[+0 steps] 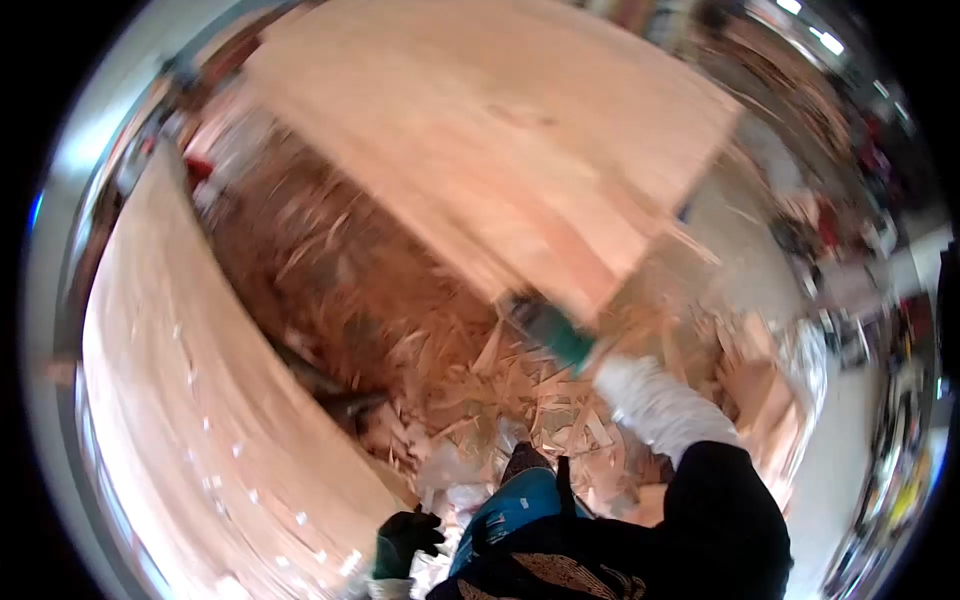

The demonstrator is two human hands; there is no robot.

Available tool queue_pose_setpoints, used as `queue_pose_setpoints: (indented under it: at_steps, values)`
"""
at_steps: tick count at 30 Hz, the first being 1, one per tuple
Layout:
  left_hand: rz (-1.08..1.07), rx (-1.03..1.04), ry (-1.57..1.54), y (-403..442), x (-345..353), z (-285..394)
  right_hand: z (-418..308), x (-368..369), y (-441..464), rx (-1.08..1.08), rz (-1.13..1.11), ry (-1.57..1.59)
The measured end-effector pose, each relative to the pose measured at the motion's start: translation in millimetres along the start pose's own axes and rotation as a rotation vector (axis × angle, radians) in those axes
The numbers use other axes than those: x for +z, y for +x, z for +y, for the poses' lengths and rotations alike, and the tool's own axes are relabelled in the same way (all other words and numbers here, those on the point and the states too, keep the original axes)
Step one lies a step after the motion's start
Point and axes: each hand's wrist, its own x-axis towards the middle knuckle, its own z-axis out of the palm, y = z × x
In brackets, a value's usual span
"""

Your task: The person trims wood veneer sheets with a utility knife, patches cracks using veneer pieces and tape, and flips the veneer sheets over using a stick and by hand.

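My right hand, in a dark and green glove with a white sleeve above it, grips the near corner of a large thin wood sheet. The sheet stretches away across the top of the view, somewhat blurred. Low in the view, my left hand, also gloved, has its fingers apart and holds nothing. It is beside the near end of a long pale wood sheet stack dotted with small white bits.
Broken wood scraps cover the floor between the sheets and around my feet. Wood pieces and clear wrap lie at the right. Shelf-like rows of mixed items line the far right edge.
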Motion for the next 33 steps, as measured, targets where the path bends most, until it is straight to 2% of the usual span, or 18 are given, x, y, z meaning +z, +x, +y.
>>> queue_pose_setpoints:
  at_steps: [2, 3, 6, 8, 9, 10, 11, 14, 19, 22, 24, 25, 26, 27, 28, 31, 32, 33]
  values:
    - [-0.177, 0.049, -0.103, -4.9, -57.9, -88.9, 101.3, -78.3, 21.2, 0.176, 0.185, -0.232]
    - [-0.146, 0.009, -0.1, -35.1, -66.5, -118.2, 145.3, -110.1, 39.2, 0.253, 0.238, -0.28]
    - [0.243, -0.155, -0.067, -80.4, -96.4, -145.6, 259.0, -174.5, 70.0, 0.468, 0.215, -0.3]
    - [0.563, -0.213, -0.264, -132.2, -119.0, -174.4, 300.6, -187.7, 86.0, 0.522, 0.176, -0.27]
    - [0.635, -0.203, -0.472, -167.0, -130.8, -196.8, 309.6, -190.9, 85.6, 0.542, 0.164, -0.253]
    - [0.935, -0.241, -0.593, -197.8, -123.3, -208.9, 315.7, -193.2, 93.7, 0.56, 0.16, -0.239]
    - [1.053, -0.188, -0.771, -237.7, -125.3, -246.2, 321.4, -196.8, 99.4, 0.572, 0.146, -0.218]
    - [1.48, -0.41, -0.879, -330.0, -109.9, -315.9, 308.2, -196.8, 100.5, 0.653, 0.179, -0.094]
    - [1.687, -0.929, -0.544, -426.0, -87.8, -357.2, 261.4, -193.6, 84.7, 0.756, 0.321, 0.189]
    - [1.606, -1.277, -0.01, -444.4, -149.6, -361.9, 215.4, -182.2, 77.2, 0.738, 0.362, 0.334]
    - [1.676, -1.332, 0.324, -435.4, -229.4, -341.9, 176.8, -161.4, 72.5, 0.708, 0.343, 0.42]
    - [1.832, -1.134, 0.381, -423.4, -275.5, -332.6, 154.4, -147.2, 69.8, 0.692, 0.335, 0.448]
    - [2.112, -0.474, 0.283, -415.0, -315.9, -346.6, 125.6, -129.3, 62.0, 0.674, 0.328, 0.477]
    - [2.119, 0.18, 0.255, -371.0, -346.4, -325.4, 99.5, -114.2, 64.2, 0.72, 0.253, 0.415]
    - [1.898, 0.79, 0.204, -326.8, -376.4, -303.2, 73.1, -97.1, 53.2, 0.662, 0.285, 0.421]
    - [1.687, 0.636, 1.039, -231.1, -349.7, -254.6, -81.8, -28.2, -2.8, 0.67, 0.395, 0.467]
    - [1.67, 0.695, 1.071, -210.4, -332.7, -258.6, -132.8, -5.9, -26.9, 0.6, 0.409, 0.505]
    - [1.6, 0.716, 0.918, -191.7, -330.2, -279.5, -115.3, 11.6, -38.6, 0.572, 0.421, 0.546]
